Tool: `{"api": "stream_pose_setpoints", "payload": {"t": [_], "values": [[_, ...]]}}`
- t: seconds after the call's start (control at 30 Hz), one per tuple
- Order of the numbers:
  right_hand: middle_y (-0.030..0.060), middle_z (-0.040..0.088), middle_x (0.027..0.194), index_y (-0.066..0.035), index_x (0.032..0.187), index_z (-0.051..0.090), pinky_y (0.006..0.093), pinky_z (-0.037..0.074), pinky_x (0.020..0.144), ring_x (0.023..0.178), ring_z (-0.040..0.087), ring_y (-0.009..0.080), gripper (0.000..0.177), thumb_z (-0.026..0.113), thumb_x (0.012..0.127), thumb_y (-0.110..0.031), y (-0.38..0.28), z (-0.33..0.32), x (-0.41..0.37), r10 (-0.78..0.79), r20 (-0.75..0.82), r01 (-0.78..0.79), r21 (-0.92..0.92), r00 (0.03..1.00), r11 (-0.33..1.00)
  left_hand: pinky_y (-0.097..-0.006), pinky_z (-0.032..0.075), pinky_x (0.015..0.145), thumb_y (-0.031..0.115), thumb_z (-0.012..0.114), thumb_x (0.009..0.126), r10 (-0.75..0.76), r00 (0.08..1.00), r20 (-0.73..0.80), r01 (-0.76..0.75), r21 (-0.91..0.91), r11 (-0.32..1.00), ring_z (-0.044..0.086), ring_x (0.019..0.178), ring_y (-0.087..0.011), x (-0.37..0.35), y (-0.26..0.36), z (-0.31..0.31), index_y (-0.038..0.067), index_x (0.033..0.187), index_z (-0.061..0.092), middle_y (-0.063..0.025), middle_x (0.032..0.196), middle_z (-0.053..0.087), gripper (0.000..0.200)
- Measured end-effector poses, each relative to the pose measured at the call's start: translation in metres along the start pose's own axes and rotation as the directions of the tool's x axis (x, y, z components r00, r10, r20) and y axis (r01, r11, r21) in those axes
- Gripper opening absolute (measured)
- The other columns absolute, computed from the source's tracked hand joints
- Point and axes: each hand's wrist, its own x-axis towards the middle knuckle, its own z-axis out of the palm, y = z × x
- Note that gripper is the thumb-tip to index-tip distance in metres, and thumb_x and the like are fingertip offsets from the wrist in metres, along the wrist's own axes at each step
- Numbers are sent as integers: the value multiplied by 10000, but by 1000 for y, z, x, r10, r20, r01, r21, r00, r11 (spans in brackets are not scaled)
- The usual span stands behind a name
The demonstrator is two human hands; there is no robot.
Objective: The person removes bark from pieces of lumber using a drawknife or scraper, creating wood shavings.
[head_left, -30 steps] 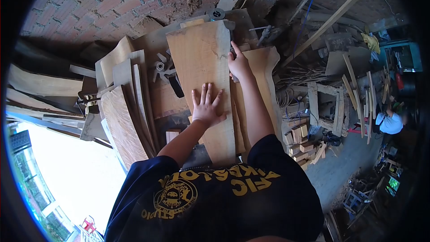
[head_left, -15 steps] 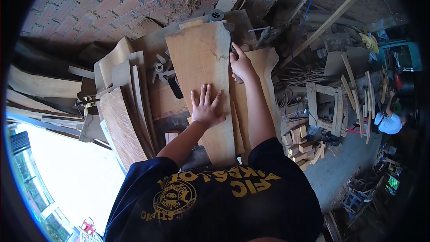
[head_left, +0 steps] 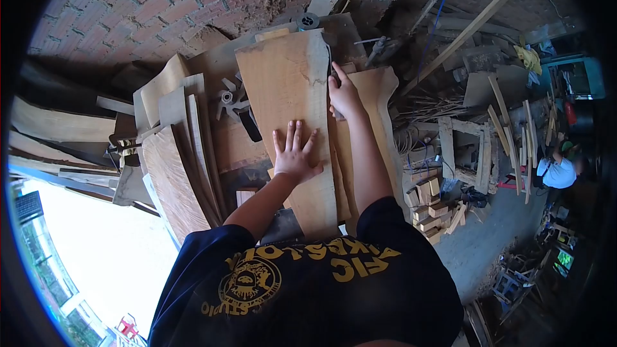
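My left hand (head_left: 296, 159) lies flat with its fingers spread on a wide wooden board (head_left: 283, 77). My right hand (head_left: 344, 97) is wrapped round a dark, narrow hand tool (head_left: 339, 115) at the board's right edge, with the index finger stretched along it. Most of the tool is hidden by the hand, so its kind cannot be made out. Under and to the right of the board lies a second wooden slab (head_left: 374, 103) with a wavy edge.
A metal fan-shaped part (head_left: 226, 97) and curved planks (head_left: 170, 167) are on the left. A spool (head_left: 308, 21) and a clamp (head_left: 376, 50) sit near the brick wall (head_left: 160, 6). Wood blocks (head_left: 432, 209) are at the right; a person (head_left: 558, 172) is farther off.
My right hand has shifted slightly toward me along the board's edge with the tool. My left hand stays in place on the board.
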Motion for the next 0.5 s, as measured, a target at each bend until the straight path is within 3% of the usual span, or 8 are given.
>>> {"api": "stream_pose_setpoints", "payload": {"t": [0.07,0.17,0.33,0.47,0.5], "values": [[97,618,655,-259,1421,383,328,474,382,397,551,174,476,472,954,-251,10,2,-8,-25,-8,25,15,1000,1000,-649,-80,1084,636,505,757,-2,999,49,2,1,1000,-9,1452,-326,1,-1,-5,250,1494,222,-186,1559,66,879],[100,616,651,-255,1422,380,327,474,383,394,549,179,480,477,953,-246,1,5,2,-14,-13,14,15,1000,1000,-651,-78,1083,635,509,752,4,1000,23,-3,-17,1000,-7,1452,-328,0,-1,-3,248,1494,224,-186,1559,70,884],[145,654,865,-263,1411,392,348,495,410,433,581,212,466,470,953,-231,-11,12,49,-58,-50,60,49,997,997,-657,-72,1081,638,517,743,3,1000,14,-3,-7,1000,-2,1452,-330,0,-1,-1,249,1492,231,-187,1559,73,891],[181,666,991,-280,1410,391,366,512,445,511,634,248,466,473,953,-241,-5,15,0,6,-18,-6,-27,1000,1000,-658,-67,1081,640,522,738,5,1000,24,-5,-13,1000,-2,1452,-328,1,-2,0,251,1492,228,-185,1559,73,898],[179,672,959,-286,1414,385,375,518,461,531,643,242,472,474,953,-243,3,19,-14,4,-32,-5,-40,999,999,-658,-67,1081,640,522,738,7,1000,25,-6,-18,1000,-2,1452,-328,1,-2,-1,251,1492,228,-185,1559,73,898]]}}
